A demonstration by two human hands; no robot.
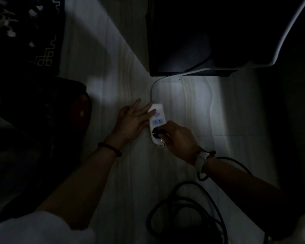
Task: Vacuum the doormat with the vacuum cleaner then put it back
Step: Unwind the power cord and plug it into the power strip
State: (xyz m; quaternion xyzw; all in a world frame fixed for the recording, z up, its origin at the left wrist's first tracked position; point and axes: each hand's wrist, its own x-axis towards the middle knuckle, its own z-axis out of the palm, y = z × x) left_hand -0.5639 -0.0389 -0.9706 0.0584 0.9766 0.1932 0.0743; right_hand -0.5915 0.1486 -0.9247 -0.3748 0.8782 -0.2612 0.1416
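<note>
Kneeling over a dim, pale striped floor [123, 173], a person works at a white plastic power strip [156, 125] lying lengthwise away from the body, its white lead [152, 88] curling off toward a dark cabinet base [180, 55]. At far left, a dark patterned mat with a pale geometric border [44, 57] lies well apart from the strip; whether it is the doormat cannot be told. The left hand [132, 120], fingers straight and spread, presses flat against the strip's far end, steadying it. The right hand [179, 136] curls around a black plug [158, 132] seated at the strip's near socket, beside a small red indicator light [161, 141]. The plug's black rubber cord [187, 205] loops loosely across the floor behind the right wrist. The vacuum cleaner itself is not clearly in view. The plug's travel appears to run straight up from the strip's face; open floor lies right of the strip, though the slack cord near the arm could snag.
</note>
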